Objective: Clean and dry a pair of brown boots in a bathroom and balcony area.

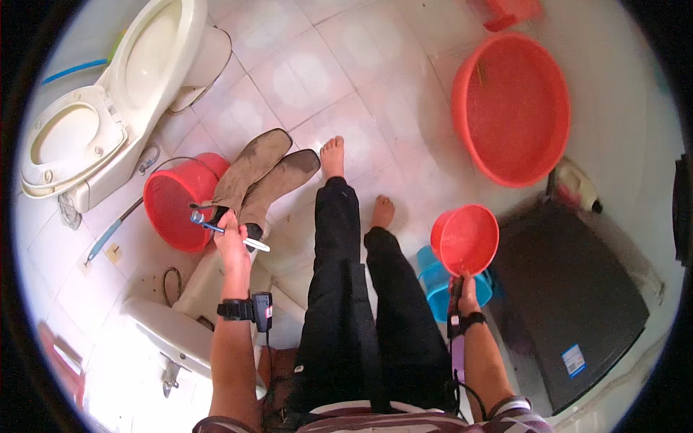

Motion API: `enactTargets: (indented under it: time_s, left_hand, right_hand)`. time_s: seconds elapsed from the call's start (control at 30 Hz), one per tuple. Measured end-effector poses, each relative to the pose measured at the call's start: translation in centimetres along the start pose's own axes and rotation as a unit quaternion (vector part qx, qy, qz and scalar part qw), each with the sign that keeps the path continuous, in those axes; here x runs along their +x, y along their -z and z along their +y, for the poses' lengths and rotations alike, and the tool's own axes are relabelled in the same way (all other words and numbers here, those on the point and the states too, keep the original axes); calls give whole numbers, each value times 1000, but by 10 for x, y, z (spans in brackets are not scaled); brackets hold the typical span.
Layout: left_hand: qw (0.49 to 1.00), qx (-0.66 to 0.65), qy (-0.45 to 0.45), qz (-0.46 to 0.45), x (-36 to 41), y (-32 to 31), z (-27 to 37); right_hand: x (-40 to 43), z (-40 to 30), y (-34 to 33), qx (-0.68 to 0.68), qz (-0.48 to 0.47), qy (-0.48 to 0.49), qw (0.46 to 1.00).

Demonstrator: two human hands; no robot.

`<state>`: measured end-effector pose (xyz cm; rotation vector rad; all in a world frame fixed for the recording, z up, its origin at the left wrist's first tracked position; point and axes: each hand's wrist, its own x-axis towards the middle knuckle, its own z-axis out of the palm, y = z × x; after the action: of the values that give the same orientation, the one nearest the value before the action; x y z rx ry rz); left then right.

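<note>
My left hand [234, 244] is closed around a toothbrush [250, 241] with a blue and white handle, its head pointing left. Just beyond that hand, a pair of brown boots [260, 176] leans by a red bucket [178, 201], their dark toes or soles partly hidden. On the right, my right hand [466, 296] grips the handle of a red plastic dipper [466, 239], whose round bowl faces up. Under the dipper is a blue plastic container [433, 289], partly covered by it.
A white toilet [146, 70] stands at upper left, a white washbasin [162, 330] at lower left. A large red basin [517, 108] lies at upper right, above a dark-topped box or cabinet [568, 303]. Pale tiles [303, 70] cover the floor around my bare feet.
</note>
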<state>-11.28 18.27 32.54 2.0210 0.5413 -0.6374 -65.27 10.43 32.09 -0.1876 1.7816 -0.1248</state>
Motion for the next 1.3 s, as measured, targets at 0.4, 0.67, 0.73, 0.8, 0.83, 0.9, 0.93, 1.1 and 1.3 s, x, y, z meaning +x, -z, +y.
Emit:
enactTargets:
  time_s: [0.4, 0.67, 0.73, 0.8, 0.83, 0.9, 0.93, 1.1, 1.3]
  left_hand:
    - [996, 50, 25, -73, -108, 76, -74]
    - [991, 75, 72, -87, -124, 79, -126]
    - [990, 76, 64, -104, -119, 86, -136]
    - [988, 71, 59, -127, -119, 86, -142]
    - [988, 72, 56, -127, -122, 83, -140]
    - [989, 75, 49, -115, -123, 87, -143]
    - [992, 77, 53, -88, -122, 94, -144]
    - [990, 70, 53, -112, -121, 101, -153]
    - [990, 84, 78, -81, -117, 111, -160]
  right_hand:
    - [83, 123, 41, 70, 35, -106, 991]
    - [183, 159, 14, 140, 1, -28, 990]
    - [216, 159, 7, 131, -5, 0, 991]
    - [249, 160, 6, 47, 20, 85, 995]
    - [259, 163, 5, 7, 44, 118, 992]
    - [253, 148, -19, 91, 54, 33, 994]
    - [235, 124, -48, 184, 60, -63, 979]
    - [213, 103, -48, 180, 52, -26, 982]
    - [176, 129, -28, 132, -3, 8, 991]
